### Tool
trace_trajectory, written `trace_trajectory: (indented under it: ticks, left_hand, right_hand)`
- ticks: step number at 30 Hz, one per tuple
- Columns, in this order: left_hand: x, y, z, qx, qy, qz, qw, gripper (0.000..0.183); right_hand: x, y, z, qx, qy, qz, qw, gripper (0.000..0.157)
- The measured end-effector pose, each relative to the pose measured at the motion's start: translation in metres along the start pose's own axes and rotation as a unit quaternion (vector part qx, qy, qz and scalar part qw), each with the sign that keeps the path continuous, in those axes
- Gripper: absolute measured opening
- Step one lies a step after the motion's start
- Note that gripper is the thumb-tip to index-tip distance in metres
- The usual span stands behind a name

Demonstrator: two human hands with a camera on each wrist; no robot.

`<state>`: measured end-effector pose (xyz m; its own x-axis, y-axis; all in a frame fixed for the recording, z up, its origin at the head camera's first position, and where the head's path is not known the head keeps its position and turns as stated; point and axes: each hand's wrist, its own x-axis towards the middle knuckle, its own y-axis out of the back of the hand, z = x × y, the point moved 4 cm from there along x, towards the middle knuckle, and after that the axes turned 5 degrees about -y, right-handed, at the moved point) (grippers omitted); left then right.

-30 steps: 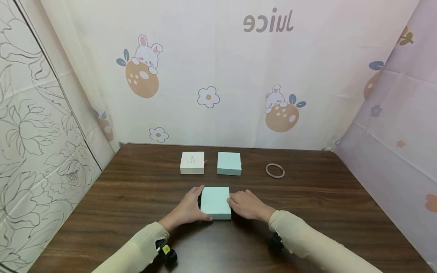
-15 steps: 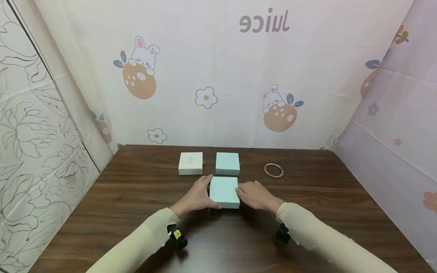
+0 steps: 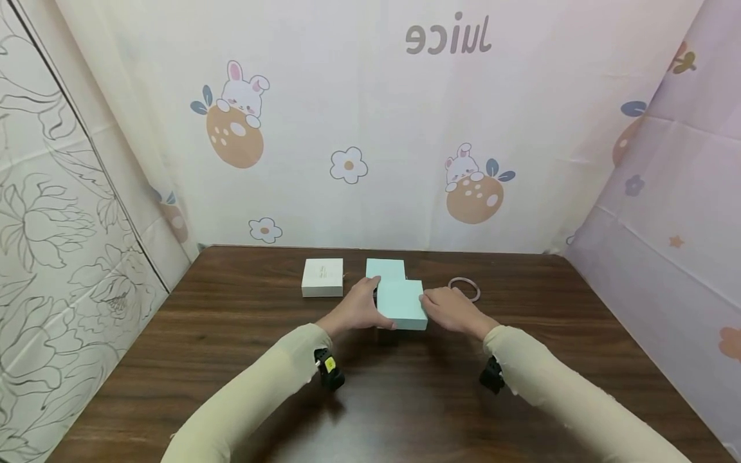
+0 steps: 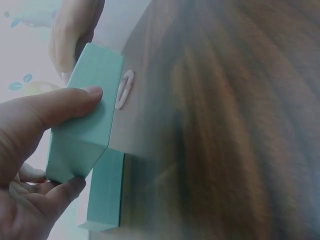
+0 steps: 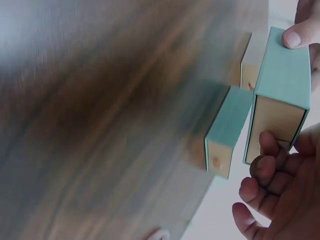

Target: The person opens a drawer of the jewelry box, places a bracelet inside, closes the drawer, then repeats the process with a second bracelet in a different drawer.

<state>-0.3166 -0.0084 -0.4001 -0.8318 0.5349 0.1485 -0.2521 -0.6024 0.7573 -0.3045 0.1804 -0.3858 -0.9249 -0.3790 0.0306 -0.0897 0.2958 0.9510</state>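
My left hand (image 3: 360, 308) holds a mint green drawer box (image 3: 401, 301) above the table, its thumb across the front side and its fingers round the left end. At the right end, my right hand (image 3: 454, 310) has curled fingers against the box's pale drawer front (image 5: 272, 117). The drawer looks pushed in. Right behind stands a second mint green drawer box (image 3: 385, 269), partly covered by the held one in the head view. Its round pull (image 5: 216, 162) shows in the right wrist view.
To the left at the back sits a white box (image 3: 322, 279) with small print on top. A pale ring (image 3: 478, 293) lies beyond my right hand, partly hidden by it. Printed curtains (image 3: 359, 212) hang behind the dark wooden table (image 3: 243, 321).
Both hands have carried the held box away from me and to the right, up off the tabletop. It now overlaps the second green box in the head view.
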Motion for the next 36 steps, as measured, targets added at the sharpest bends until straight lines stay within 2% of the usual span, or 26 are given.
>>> trace_trajectory:
  ticks: [12, 17, 23, 30, 36]
  left_hand:
    - [0.055, -0.007, 0.012, 0.008, -0.001, -0.003, 1.0000, 0.105]
    - [0.073, -0.009, 0.012, 0.017, 0.002, -0.008, 0.9998, 0.106]
    - [0.089, -0.013, 0.012, 0.008, 0.025, -0.003, 0.9997, 0.108]
    - [0.107, -0.021, 0.016, -0.002, 0.009, 0.006, 0.9999, 0.097]
    - [0.114, -0.028, 0.012, 0.000, 0.012, 0.005, 0.9999, 0.091]
  right_hand:
    - [0.019, 0.023, 0.040, -0.006, -0.062, 0.008, 0.998, 0.039]
    - [0.030, 0.030, 0.054, -0.016, -0.082, 0.009, 0.996, 0.040]
    - [0.041, 0.035, 0.065, -0.031, -0.081, 0.002, 0.996, 0.038]
    - [0.045, 0.038, 0.082, -0.040, -0.117, -0.005, 0.992, 0.037]
    - [0.050, 0.030, 0.092, -0.030, -0.134, -0.023, 0.990, 0.040]
